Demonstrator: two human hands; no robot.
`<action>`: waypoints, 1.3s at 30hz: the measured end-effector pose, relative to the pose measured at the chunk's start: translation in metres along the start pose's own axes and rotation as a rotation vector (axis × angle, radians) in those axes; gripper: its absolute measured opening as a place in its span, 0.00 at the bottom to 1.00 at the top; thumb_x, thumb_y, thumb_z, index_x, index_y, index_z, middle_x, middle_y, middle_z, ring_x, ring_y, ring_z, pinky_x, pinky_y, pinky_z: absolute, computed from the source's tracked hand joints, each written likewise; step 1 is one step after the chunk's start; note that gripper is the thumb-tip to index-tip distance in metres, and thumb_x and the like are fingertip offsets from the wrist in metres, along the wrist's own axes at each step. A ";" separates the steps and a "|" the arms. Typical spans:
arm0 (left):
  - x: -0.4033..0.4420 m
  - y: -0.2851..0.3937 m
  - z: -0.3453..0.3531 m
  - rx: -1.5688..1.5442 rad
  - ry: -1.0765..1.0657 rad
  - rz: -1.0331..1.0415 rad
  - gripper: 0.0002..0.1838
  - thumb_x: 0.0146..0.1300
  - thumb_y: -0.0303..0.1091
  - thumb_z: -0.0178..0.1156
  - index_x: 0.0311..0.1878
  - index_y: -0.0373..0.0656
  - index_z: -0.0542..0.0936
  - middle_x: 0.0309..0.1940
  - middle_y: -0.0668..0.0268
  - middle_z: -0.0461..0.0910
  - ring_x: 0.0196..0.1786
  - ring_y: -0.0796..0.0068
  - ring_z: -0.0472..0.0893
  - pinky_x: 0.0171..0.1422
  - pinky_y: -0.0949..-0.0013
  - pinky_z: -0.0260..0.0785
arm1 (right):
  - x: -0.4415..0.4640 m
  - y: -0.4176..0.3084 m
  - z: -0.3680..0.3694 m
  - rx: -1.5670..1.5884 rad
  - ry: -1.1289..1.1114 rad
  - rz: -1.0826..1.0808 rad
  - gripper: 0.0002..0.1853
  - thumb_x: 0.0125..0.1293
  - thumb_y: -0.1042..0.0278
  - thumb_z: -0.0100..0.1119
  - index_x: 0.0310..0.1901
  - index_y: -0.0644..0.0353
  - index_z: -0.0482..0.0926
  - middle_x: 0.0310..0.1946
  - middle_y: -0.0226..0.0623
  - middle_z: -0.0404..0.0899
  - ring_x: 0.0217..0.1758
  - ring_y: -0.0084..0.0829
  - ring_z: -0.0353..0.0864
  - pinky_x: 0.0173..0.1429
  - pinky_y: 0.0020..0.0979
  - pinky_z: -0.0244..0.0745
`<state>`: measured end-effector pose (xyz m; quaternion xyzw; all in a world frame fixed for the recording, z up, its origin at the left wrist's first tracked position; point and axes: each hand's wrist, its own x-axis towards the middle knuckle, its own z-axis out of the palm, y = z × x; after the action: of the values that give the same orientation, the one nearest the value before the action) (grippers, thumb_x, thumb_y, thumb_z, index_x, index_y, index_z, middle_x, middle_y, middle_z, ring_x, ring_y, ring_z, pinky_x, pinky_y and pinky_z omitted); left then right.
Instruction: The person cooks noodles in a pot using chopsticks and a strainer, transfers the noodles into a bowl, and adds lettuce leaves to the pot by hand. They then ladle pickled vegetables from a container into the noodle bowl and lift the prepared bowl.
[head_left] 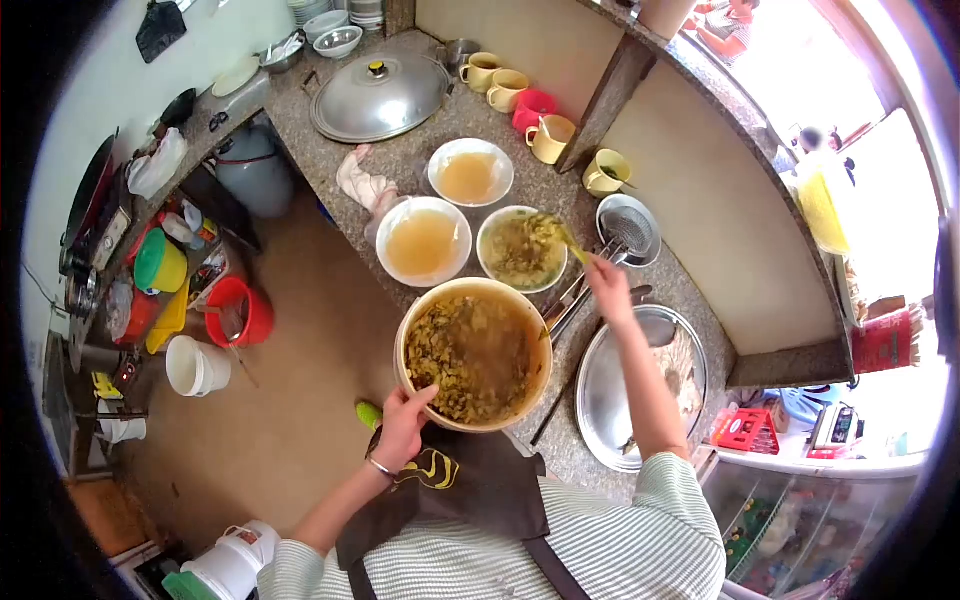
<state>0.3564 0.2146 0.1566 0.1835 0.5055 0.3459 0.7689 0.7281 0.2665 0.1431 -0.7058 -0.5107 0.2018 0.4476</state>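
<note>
My left hand (403,428) grips the near left rim of a round tub (544,350) full of chopped, cooked-looking greens (465,355), held against my apron. In my right hand (608,287) is a yellow-green spoon (573,244). Its head, loaded with chopped greens, is over a white bowl (525,288) that holds broth and greens. Beside that bowl are two more white bowls: one (383,245) on the left and another (507,176) behind, both with light brown broth.
A lidded wok (380,100), several mugs (508,90) and a cloth (365,187) lie along the granite counter. Strainers (630,228) and a metal tray (597,400) are at right. Buckets (197,367) stand on the floor at left. People are visible beyond the partition.
</note>
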 end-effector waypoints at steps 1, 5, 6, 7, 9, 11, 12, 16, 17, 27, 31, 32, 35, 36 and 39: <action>0.000 -0.003 -0.002 -0.003 -0.006 0.009 0.12 0.55 0.27 0.59 0.42 0.39 0.70 0.39 0.65 0.76 0.36 0.77 0.77 0.40 0.74 0.72 | 0.001 0.022 0.014 -0.195 0.114 -0.191 0.13 0.60 0.69 0.49 0.45 0.59 0.76 0.26 0.43 0.79 0.24 0.39 0.78 0.29 0.35 0.71; 0.001 0.004 0.002 -0.017 0.010 -0.029 0.13 0.51 0.22 0.54 0.41 0.38 0.68 0.34 0.67 0.72 0.36 0.78 0.74 0.41 0.73 0.70 | -0.008 0.022 0.034 -0.597 0.182 -0.102 0.16 0.57 0.69 0.50 0.49 0.53 0.73 0.24 0.49 0.77 0.26 0.50 0.76 0.32 0.46 0.71; 0.000 0.006 0.001 -0.038 0.003 -0.031 0.12 0.51 0.22 0.54 0.40 0.38 0.69 0.33 0.68 0.73 0.35 0.78 0.74 0.40 0.73 0.70 | -0.008 0.015 0.033 -0.596 0.186 -0.105 0.16 0.57 0.69 0.50 0.49 0.53 0.73 0.24 0.49 0.77 0.26 0.50 0.76 0.32 0.46 0.71; 0.000 0.008 0.002 -0.059 -0.005 -0.038 0.12 0.51 0.22 0.55 0.40 0.38 0.69 0.32 0.68 0.73 0.35 0.78 0.75 0.38 0.72 0.70 | -0.011 0.007 0.029 -0.582 0.235 -0.114 0.17 0.57 0.70 0.51 0.49 0.53 0.73 0.25 0.49 0.77 0.26 0.49 0.76 0.32 0.44 0.71; -0.005 0.017 0.005 -0.076 -0.011 -0.040 0.12 0.50 0.21 0.54 0.40 0.38 0.70 0.32 0.68 0.73 0.34 0.77 0.74 0.38 0.72 0.70 | -0.016 0.000 0.023 -0.578 0.290 -0.118 0.17 0.56 0.71 0.51 0.50 0.53 0.73 0.25 0.48 0.77 0.26 0.48 0.77 0.31 0.43 0.72; -0.014 0.028 0.004 -0.109 0.055 -0.061 0.13 0.49 0.20 0.54 0.40 0.39 0.70 0.32 0.67 0.73 0.34 0.76 0.75 0.38 0.71 0.70 | -0.021 -0.003 0.023 -0.655 0.288 -0.261 0.18 0.55 0.72 0.52 0.50 0.54 0.73 0.25 0.45 0.77 0.26 0.45 0.76 0.30 0.41 0.72; -0.015 0.028 -0.003 -0.106 0.098 -0.059 0.13 0.49 0.21 0.54 0.40 0.39 0.70 0.33 0.67 0.73 0.36 0.74 0.75 0.40 0.70 0.71 | -0.024 0.006 0.024 -0.746 0.180 -0.195 0.19 0.54 0.72 0.54 0.50 0.54 0.73 0.25 0.42 0.76 0.26 0.42 0.76 0.29 0.40 0.71; -0.032 0.050 -0.027 -0.172 0.114 -0.009 0.13 0.50 0.22 0.54 0.41 0.38 0.69 0.35 0.66 0.73 0.39 0.73 0.75 0.45 0.68 0.70 | -0.030 0.018 0.036 -0.737 0.168 -0.238 0.20 0.53 0.72 0.54 0.50 0.53 0.73 0.24 0.41 0.76 0.25 0.40 0.76 0.29 0.39 0.71; -0.036 0.050 -0.039 -0.118 0.103 0.050 0.14 0.50 0.22 0.54 0.43 0.38 0.68 0.37 0.65 0.73 0.40 0.72 0.75 0.48 0.68 0.70 | -0.033 0.022 0.038 -0.739 0.159 -0.229 0.20 0.53 0.72 0.54 0.50 0.53 0.73 0.24 0.41 0.76 0.25 0.40 0.76 0.29 0.39 0.71; -0.023 0.133 -0.109 -0.323 0.174 0.122 0.21 0.49 0.23 0.51 0.50 0.36 0.68 0.45 0.61 0.73 0.50 0.65 0.72 0.60 0.61 0.63 | -0.024 -0.096 0.064 -0.239 0.266 0.047 0.15 0.61 0.69 0.51 0.48 0.64 0.74 0.29 0.50 0.78 0.28 0.36 0.80 0.34 0.31 0.71; 0.002 0.168 -0.165 -0.425 0.187 0.138 0.20 0.49 0.24 0.53 0.49 0.35 0.69 0.46 0.60 0.73 0.50 0.64 0.72 0.58 0.62 0.65 | -0.026 -0.179 0.140 0.020 -0.052 0.039 0.16 0.61 0.70 0.52 0.49 0.65 0.73 0.20 0.42 0.72 0.19 0.26 0.66 0.29 0.24 0.66; 0.015 0.174 -0.188 -0.432 0.233 0.133 0.18 0.48 0.24 0.53 0.46 0.35 0.70 0.44 0.61 0.73 0.47 0.65 0.73 0.57 0.62 0.67 | -0.023 -0.197 0.165 -0.023 -0.190 -0.009 0.16 0.60 0.70 0.51 0.50 0.63 0.73 0.20 0.43 0.73 0.19 0.28 0.68 0.29 0.26 0.67; 0.042 0.212 -0.232 -0.503 0.308 0.130 0.08 0.47 0.19 0.55 0.33 0.39 0.74 0.32 0.65 0.76 0.36 0.73 0.77 0.43 0.69 0.72 | -0.014 -0.252 0.257 -0.007 -0.441 -0.241 0.21 0.59 0.69 0.51 0.56 0.58 0.68 0.22 0.48 0.73 0.23 0.39 0.76 0.29 0.33 0.70; 0.048 0.229 -0.245 -0.491 0.258 0.182 0.09 0.47 0.19 0.55 0.33 0.38 0.74 0.32 0.65 0.76 0.36 0.72 0.77 0.42 0.69 0.72 | -0.007 -0.274 0.284 -0.060 -0.565 -0.205 0.23 0.59 0.67 0.52 0.58 0.56 0.66 0.25 0.49 0.74 0.26 0.42 0.76 0.31 0.36 0.71; 0.067 0.283 -0.288 -0.439 0.222 0.142 0.16 0.49 0.22 0.54 0.44 0.38 0.71 0.43 0.62 0.74 0.46 0.67 0.74 0.50 0.66 0.69 | 0.020 -0.334 0.348 -0.157 -0.744 -0.224 0.30 0.57 0.60 0.55 0.61 0.55 0.60 0.30 0.48 0.77 0.33 0.44 0.77 0.39 0.40 0.71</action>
<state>0.0141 0.4395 0.1707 0.0082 0.4855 0.5186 0.7037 0.2972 0.4585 0.2464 -0.5565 -0.7258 0.3539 0.1958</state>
